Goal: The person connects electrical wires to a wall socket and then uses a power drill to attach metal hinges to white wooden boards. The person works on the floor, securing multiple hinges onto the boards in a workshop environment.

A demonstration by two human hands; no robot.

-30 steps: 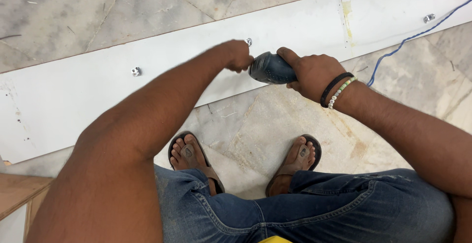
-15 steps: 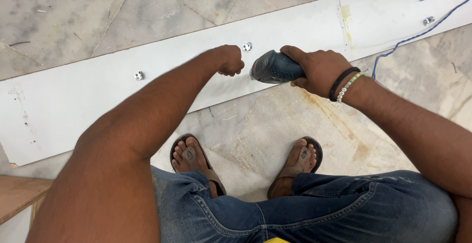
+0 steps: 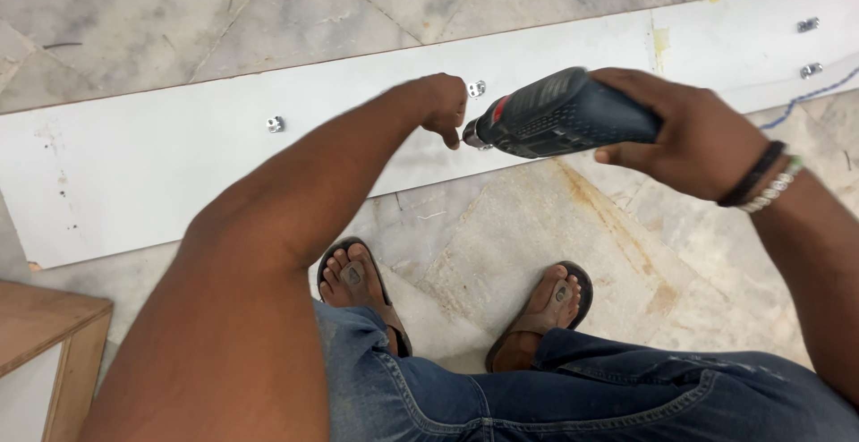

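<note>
Nearest, blue jeans [image 3: 573, 397] and two feet in brown sandals [image 3: 537, 312] are seen on the marble floor [image 3: 680, 254], with the corner of a wooden box [image 3: 45, 344] at the lower left; what it contains cannot be told. Just beyond the feet, a long white board [image 3: 179, 165] is laid flat on the floor, running from the left edge up to the right. Above its near edge, a dark blue-green power drill [image 3: 559, 115] is gripped around the body by the right hand [image 3: 689, 133], whose fingers are wrapped closed over it; dark and beaded bracelets [image 3: 769, 178] are worn at that wrist. The drill's tip is pointed left, towards the left hand [image 3: 443, 106]. That hand is curled into a loose fist, its fingertips pinched together right at the drill's tip; whether something small is held between them cannot be told. Just behind the fist, a small metal fitting [image 3: 477, 89] sits on the board. Another fitting [image 3: 275, 123] lies farther left, and two more [image 3: 808, 46] are seen at the far right end, near a blue cable [image 3: 805, 100].
</note>
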